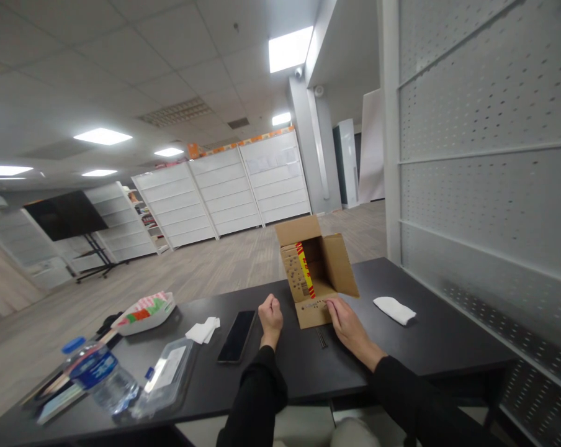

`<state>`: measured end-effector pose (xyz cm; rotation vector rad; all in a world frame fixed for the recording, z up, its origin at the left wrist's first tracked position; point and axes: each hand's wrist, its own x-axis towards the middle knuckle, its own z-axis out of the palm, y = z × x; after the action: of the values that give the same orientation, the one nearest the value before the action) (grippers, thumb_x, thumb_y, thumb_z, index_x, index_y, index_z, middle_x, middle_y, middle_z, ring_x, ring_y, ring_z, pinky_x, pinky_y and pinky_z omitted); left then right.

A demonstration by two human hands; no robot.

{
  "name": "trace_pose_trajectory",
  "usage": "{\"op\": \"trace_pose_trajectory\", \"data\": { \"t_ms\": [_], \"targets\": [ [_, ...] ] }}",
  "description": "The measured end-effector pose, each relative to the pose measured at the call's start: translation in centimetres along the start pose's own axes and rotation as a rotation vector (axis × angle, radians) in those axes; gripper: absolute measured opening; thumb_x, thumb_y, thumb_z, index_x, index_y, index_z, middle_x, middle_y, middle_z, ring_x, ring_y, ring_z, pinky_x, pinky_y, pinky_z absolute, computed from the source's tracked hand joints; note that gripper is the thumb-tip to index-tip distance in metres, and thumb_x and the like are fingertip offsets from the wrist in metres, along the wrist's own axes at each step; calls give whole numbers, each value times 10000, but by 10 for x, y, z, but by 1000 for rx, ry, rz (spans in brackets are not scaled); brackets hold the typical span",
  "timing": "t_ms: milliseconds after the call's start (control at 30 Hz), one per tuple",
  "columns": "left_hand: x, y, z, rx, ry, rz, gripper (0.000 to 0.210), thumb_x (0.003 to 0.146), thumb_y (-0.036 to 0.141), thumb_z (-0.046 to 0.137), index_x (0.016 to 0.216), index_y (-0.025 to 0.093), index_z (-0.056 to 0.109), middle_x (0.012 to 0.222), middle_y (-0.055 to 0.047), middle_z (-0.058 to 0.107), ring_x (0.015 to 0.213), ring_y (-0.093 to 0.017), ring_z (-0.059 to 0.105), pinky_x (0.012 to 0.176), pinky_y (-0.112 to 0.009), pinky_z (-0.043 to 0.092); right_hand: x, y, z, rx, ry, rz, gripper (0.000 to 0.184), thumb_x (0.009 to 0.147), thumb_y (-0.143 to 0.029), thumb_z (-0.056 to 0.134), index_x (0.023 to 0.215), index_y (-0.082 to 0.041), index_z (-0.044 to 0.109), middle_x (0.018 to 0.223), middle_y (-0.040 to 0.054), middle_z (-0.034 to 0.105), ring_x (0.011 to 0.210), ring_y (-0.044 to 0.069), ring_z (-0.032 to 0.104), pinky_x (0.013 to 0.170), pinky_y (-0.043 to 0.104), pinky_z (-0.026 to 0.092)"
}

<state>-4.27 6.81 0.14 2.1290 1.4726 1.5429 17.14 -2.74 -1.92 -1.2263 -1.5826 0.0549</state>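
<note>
An open cardboard box (311,267) lies on its side on the dark table, its mouth facing me and its flaps spread. Yellow and red tape runs down its left flap, which is dotted with many small holes. More small holes mark the lower front flap (311,313). My right hand (348,323) has its fingers pinched together at that flap; whatever is between them is hidden. Left of the box, my left hand (271,315) is closed in a fist above the table, its contents hidden. A few thin dark screw-like pieces (321,338) lie just below the flap.
Left of my hands are a phone (236,336), white tissues (203,330), a clear plastic case (166,375), a water bottle (101,375) and a white basket (145,321). A folded white cloth (394,310) lies right. A perforated white panel (485,186) borders the table's right side.
</note>
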Motion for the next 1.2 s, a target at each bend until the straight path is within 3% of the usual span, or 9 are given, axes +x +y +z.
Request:
{"op": "trace_pose_trajectory", "data": {
  "t_ms": [200, 367, 633, 933, 1200],
  "targets": [
    [-4, -5, 11, 231, -151, -35, 291, 884, 243, 325, 598, 216, 372, 536, 0, 469, 524, -131, 428, 572, -270, 235, 4, 4, 5, 6, 24, -33, 268, 1013, -287, 324, 1037, -214, 581, 969, 88, 648, 905, 227, 612, 837, 399, 500],
    [-4, 1, 12, 402, -305, -40, 303, 918, 235, 340, 689, 208, 536, 662, -41, 635, 653, -158, 589, 605, -261, 271, 7, 2, 8, -14, 1, -60, 274, 1010, -286, 333, 1044, -209, 594, 967, 91, 659, 909, 231, 617, 841, 408, 505],
    [-3, 19, 12, 557, -464, -21, 340, 936, 293, 346, 804, 198, 644, 825, -72, 721, 792, -200, 664, 640, -270, 330, 9, 3, 10, -72, -28, -75, 281, 1010, -274, 325, 1047, -200, 593, 965, 97, 663, 906, 235, 618, 837, 409, 508],
    [-2, 25, 12, 611, -532, -6, 382, 944, 309, 317, 857, 194, 671, 872, -82, 726, 834, -211, 672, 678, -276, 381, 8, 3, 12, -172, -36, -82, 306, 1009, -264, 307, 1051, -200, 603, 962, 102, 672, 902, 248, 628, 813, 417, 509],
    [-2, 26, 12, 594, -521, -21, 407, 951, 316, 293, 862, 192, 671, 874, -80, 726, 813, -211, 674, 650, -275, 376, 12, 2, 12, -261, -68, -174, 275, 1003, -261, 354, 1052, -206, 620, 960, 95, 671, 887, 239, 615, 804, 394, 494]
  ]
}}
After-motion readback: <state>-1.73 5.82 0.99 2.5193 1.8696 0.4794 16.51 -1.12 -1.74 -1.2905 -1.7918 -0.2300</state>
